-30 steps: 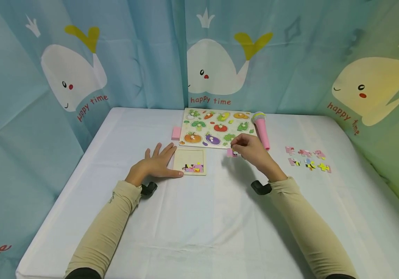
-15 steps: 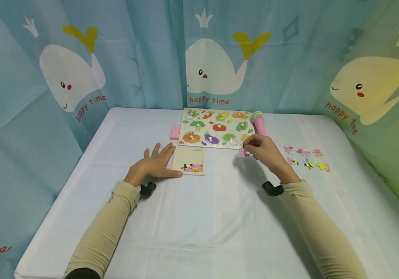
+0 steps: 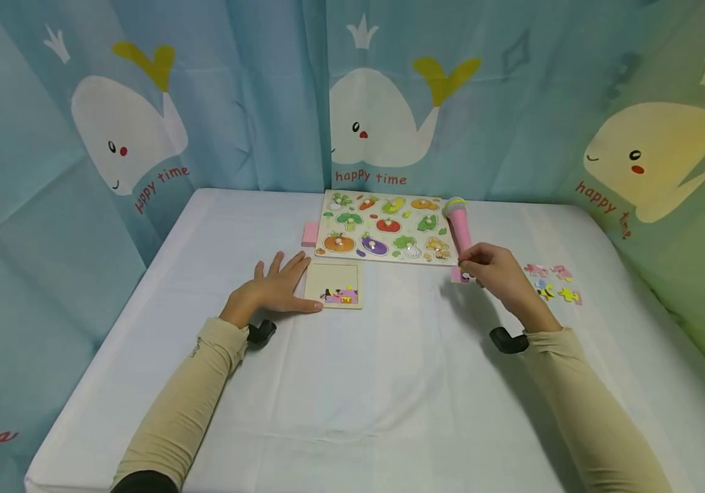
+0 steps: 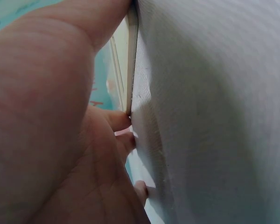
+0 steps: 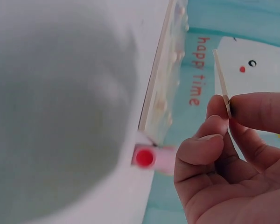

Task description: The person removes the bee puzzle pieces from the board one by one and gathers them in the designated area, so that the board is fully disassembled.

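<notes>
My right hand (image 3: 500, 277) pinches a pink jigsaw piece (image 3: 457, 275) between thumb and fingertips, above the cloth just in front of the toy microphone. In the right wrist view the piece (image 5: 220, 74) appears edge-on as a thin strip. My left hand (image 3: 274, 287) lies with fingers spread on the left side of a square wooden puzzle tray (image 3: 332, 276), its thumb at the near left corner. Joined pieces (image 3: 345, 296) line the tray's near edge. Loose jigsaw pieces (image 3: 545, 290) lie farther right, some hidden behind my right hand.
A vegetable knob puzzle board (image 3: 387, 236) lies behind the tray. The pink toy microphone (image 3: 460, 226) lies along its right side, and a pink block (image 3: 310, 234) along its left. Whale-printed curtains (image 3: 278, 103) surround the white-covered table (image 3: 352, 383).
My right hand has moved right with the pinched jigsaw piece, from in front of the vegetable board toward the loose pieces, now covering some of them. The left hand stays put.
</notes>
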A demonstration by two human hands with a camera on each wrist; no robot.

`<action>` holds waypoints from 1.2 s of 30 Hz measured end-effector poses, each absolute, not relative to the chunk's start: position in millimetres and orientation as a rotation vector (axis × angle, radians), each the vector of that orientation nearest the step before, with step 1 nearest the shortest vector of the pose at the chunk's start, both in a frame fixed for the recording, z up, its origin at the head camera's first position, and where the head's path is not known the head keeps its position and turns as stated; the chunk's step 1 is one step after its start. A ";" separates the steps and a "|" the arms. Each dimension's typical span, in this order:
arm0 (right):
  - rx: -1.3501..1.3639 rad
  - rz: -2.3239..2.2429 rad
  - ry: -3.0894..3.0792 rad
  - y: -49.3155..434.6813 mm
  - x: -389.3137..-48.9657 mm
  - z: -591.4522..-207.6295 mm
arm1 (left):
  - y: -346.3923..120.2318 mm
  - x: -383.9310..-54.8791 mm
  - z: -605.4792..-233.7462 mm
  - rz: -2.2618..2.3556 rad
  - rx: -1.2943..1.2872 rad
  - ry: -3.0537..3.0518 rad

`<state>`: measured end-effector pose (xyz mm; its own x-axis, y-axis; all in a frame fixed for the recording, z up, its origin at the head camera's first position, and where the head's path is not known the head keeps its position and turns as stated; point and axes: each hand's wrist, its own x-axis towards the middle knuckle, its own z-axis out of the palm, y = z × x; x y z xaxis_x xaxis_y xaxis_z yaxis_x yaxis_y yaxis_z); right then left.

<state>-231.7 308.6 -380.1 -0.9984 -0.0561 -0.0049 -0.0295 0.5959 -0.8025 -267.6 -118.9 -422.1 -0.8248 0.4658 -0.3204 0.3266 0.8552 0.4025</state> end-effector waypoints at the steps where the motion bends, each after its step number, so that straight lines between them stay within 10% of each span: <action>1: -0.069 -1.389 2.786 311.5 -231.3 -380.6 | -118.9 -268.2 -422.8 0.466 0.589 2.617; 36: -0.048 -0.998 2.815 415.0 -218.7 -383.1 | -118.0 -268.0 -419.5 0.462 0.588 2.613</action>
